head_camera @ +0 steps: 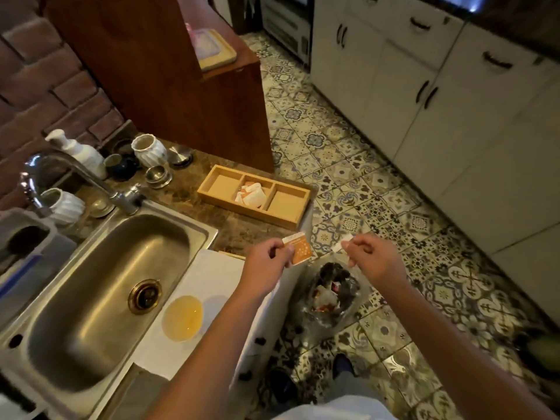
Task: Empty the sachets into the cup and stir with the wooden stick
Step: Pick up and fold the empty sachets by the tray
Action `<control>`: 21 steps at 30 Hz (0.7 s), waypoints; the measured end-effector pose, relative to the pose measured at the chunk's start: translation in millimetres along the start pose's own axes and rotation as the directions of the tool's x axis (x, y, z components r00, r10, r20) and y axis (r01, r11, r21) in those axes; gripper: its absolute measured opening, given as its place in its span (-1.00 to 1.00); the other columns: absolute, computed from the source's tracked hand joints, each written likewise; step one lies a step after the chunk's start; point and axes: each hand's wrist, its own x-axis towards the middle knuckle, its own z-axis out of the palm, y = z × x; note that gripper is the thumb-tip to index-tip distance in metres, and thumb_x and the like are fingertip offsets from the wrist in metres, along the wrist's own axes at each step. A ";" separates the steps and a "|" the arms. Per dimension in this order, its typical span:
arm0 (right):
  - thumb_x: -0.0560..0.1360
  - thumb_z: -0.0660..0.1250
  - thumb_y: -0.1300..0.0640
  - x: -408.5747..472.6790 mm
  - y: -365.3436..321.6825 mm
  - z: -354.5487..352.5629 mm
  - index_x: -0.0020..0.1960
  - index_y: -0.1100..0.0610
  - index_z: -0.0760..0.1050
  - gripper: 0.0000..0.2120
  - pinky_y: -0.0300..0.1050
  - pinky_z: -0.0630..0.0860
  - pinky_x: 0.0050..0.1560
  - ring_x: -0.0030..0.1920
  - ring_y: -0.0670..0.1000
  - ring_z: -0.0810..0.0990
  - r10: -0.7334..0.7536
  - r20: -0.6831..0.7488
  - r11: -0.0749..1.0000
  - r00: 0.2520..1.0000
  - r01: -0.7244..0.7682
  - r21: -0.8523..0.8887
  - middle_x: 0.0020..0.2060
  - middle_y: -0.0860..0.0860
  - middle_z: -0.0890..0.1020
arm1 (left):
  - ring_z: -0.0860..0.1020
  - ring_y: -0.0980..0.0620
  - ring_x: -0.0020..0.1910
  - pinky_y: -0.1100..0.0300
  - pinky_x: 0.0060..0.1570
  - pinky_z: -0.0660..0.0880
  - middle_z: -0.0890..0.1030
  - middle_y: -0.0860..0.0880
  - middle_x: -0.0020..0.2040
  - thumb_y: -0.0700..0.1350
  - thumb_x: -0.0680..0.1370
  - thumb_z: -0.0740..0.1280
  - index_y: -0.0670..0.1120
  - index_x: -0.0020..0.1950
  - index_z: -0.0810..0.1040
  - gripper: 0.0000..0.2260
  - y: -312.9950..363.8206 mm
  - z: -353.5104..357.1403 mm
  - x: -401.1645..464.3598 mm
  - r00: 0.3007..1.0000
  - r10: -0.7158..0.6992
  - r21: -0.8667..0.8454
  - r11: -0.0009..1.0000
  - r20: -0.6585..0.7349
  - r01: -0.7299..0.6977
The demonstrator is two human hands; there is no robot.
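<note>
The cup of yellow drink sits on a white cloth on the desk, below and left of the left hand. That hand pinches an orange sachet. The right hand pinches a small torn white strip, just apart from the sachet. A trash bag lies on the floor under both hands. More sachets lie in a wooden tray past the hands.

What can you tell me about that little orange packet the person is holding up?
The orange sachet is a small, flat, squarish packet, orange with pale dots and a white band along its top. It looks like paper or foil. The left hand pinches its left edge, holding it upright in the air beyond the counter's edge, above the waste bag on the floor. The right hand pinches a small white strip, seemingly torn from it, apart from the sachet.
</note>
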 end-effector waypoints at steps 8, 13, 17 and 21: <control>0.58 0.39 0.07 7.1 69.1 -64.1 -0.19 0.14 0.63 -0.79 -0.39 0.38 -0.48 -0.55 -0.23 0.44 0.138 -0.039 0.989 0.990 -0.139 -0.043 -0.44 -0.01 0.61 | 0.56 0.06 -0.19 0.12 -0.13 0.47 0.65 0.03 -0.18 -0.02 0.61 0.37 0.00 -0.04 0.66 -0.89 6.6 93.8 23.3 0.991 -0.079 0.101 0.993 0.110 0.067; 0.58 0.40 0.09 27.8 113.8 -90.0 -0.13 0.12 0.66 -0.85 -0.43 0.43 -0.40 -0.50 -0.30 0.53 0.229 -0.039 0.973 0.973 -0.230 -0.015 -0.40 -0.06 0.63 | 0.54 0.16 -0.23 0.27 -0.28 0.39 0.63 0.11 -0.21 -0.04 0.62 0.36 -0.05 -0.02 0.68 -0.87 -0.6 146.7 33.1 0.988 -0.117 0.114 0.988 0.099 0.106; 0.57 0.39 -0.01 39.6 146.2 -84.4 -0.09 0.04 0.71 -0.82 -0.27 0.55 -0.29 -0.41 -0.19 0.60 0.214 -0.176 0.959 0.961 -0.241 -0.149 -0.40 -0.08 0.67 | 0.53 0.16 -0.28 0.31 -0.35 0.38 0.61 0.10 -0.22 -0.06 0.63 0.35 -0.06 0.04 0.66 -0.88 -25.5 172.0 50.1 0.984 -0.172 0.184 0.970 0.048 0.160; 0.58 0.35 -0.03 55.0 187.0 -64.4 0.00 0.05 0.70 -0.80 -0.19 0.42 -0.26 -0.26 0.00 0.63 0.263 -0.181 0.927 0.948 -0.300 -0.226 -0.25 0.01 0.72 | 0.54 0.05 -0.32 0.34 -0.39 0.42 0.63 -0.01 -0.27 -0.06 0.63 0.35 -0.10 0.00 0.66 -0.85 -60.8 191.2 77.1 0.974 -0.224 0.294 0.933 0.021 0.208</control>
